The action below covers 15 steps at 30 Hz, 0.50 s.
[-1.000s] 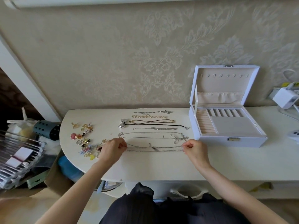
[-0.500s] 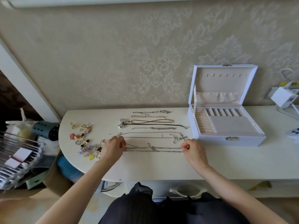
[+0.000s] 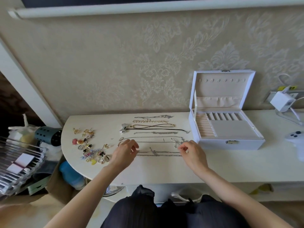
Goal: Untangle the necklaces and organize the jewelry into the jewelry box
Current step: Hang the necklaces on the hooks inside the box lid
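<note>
Several necklaces lie stretched in straight rows on the white table (image 3: 164,171). The nearest is a silver chain (image 3: 159,153), folded into two strands. My left hand (image 3: 125,151) hovers at its left end with relaxed, slightly spread fingers. At the chain's right end is my right hand (image 3: 193,153), its fingers loosely curled; I see no chain between them. Behind lie a thin chain with a bow charm (image 3: 175,142), a black cord with a silver bow pendant (image 3: 123,129) and a gold chain (image 3: 150,121). The white jewelry box (image 3: 230,143) stands open at the right.
A scatter of earrings and rings (image 3: 88,145) covers the table's left end, close to my left hand. A white charger (image 3: 282,101) and a white controller (image 3: 296,137) sit at the far right. Off the left edge are a teal holder (image 3: 47,134) and a rack (image 3: 19,162).
Both hands pinched the ends of the nearest silver chain before; now the fingers have loosened and lifted a little, and the chain lies straight on the table.
</note>
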Each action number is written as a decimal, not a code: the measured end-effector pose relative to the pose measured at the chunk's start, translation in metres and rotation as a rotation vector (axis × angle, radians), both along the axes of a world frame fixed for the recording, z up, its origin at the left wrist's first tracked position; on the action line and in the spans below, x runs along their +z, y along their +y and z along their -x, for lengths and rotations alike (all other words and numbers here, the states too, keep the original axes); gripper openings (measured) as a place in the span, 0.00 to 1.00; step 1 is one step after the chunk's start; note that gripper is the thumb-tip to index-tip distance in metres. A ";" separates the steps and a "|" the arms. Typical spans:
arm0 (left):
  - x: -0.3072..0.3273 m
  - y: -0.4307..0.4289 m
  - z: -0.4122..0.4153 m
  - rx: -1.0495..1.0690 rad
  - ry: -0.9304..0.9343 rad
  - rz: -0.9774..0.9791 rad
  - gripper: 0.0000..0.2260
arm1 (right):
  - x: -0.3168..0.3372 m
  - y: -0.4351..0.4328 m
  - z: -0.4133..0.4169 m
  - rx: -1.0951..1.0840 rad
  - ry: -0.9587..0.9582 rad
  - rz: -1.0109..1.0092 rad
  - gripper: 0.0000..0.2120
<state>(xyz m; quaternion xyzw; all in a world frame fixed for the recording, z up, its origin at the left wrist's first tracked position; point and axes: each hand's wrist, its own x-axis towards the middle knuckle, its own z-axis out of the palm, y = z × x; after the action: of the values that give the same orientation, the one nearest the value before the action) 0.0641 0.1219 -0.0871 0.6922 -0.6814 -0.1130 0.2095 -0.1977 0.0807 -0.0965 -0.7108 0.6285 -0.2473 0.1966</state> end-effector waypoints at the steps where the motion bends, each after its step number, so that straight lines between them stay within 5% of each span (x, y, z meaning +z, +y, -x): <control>1: 0.002 0.000 0.006 -0.046 0.015 0.001 0.04 | 0.003 0.000 -0.001 0.025 -0.015 0.001 0.04; 7: 0.011 0.000 0.039 -0.225 0.087 -0.045 0.05 | 0.017 0.001 -0.008 0.148 -0.098 -0.001 0.05; 15: 0.048 -0.062 0.072 -0.183 -0.007 -0.034 0.06 | 0.048 -0.027 -0.010 0.152 -0.153 0.009 0.05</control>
<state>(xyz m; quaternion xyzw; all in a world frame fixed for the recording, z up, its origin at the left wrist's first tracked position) -0.0082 0.0600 -0.0392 0.6310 -0.7404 -0.1408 0.1841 -0.1877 0.0537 -0.0481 -0.7362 0.5549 -0.2880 0.2591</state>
